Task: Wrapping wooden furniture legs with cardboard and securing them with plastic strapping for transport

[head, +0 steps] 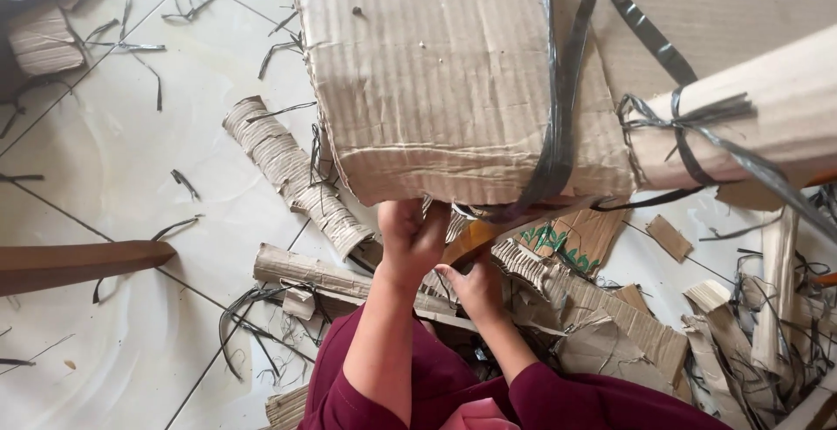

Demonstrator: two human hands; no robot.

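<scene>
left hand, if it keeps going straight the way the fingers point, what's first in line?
Most likely the frayed bottom edge of the big cardboard bundle. The left hand points up at it and looks to be touching it already, beside the black strap. Depth is unclear.

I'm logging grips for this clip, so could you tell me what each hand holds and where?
The left hand grips the cardboard bundle at its lower edge; the right hand holds a brown strip beneath it.

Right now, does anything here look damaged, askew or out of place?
Yes. The large cardboard sheet has a ragged, torn lower edge where the left hand grips it. Torn cardboard scraps and cut black strap offcuts litter the tiled floor. The right hand is beside a brown tape strip.
</scene>
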